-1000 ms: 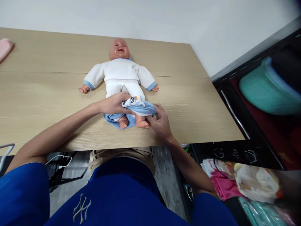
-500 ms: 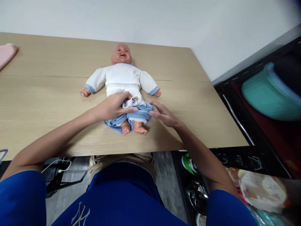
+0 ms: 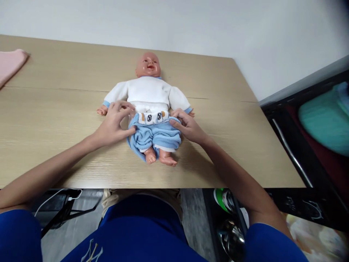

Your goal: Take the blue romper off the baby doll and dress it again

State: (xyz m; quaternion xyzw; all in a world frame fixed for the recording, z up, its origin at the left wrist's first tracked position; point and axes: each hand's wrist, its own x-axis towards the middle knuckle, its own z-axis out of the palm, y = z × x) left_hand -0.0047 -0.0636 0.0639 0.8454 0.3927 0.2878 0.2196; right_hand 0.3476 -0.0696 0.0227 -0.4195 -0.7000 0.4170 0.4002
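Observation:
A baby doll (image 3: 148, 89) lies on its back, head away from me, in a white top with blue cuffs. Light blue terry pants (image 3: 166, 136) are on its legs, and their white band with embroidered eyes is folded over at the front. Both bare feet stick out of the leg ends. My left hand (image 3: 116, 123) is at the pants' left side, thumb against the cloth and fingers spread apart from it. On the other side my right hand (image 3: 189, 125) pinches the pants' upper edge between thumb and fingers.
The doll rests on a wooden table (image 3: 68, 120). Pink cloth (image 3: 12, 63) lies at its far left. To the right stands a dark rack with a teal container (image 3: 324, 116). Below the table edge are a metal bowl (image 3: 231, 238) and a white cable (image 3: 49, 198).
My left hand has come off the front of the pants to their left side, its fingers opening. My right hand has taken hold of the pants' upper edge. The view has shifted slightly.

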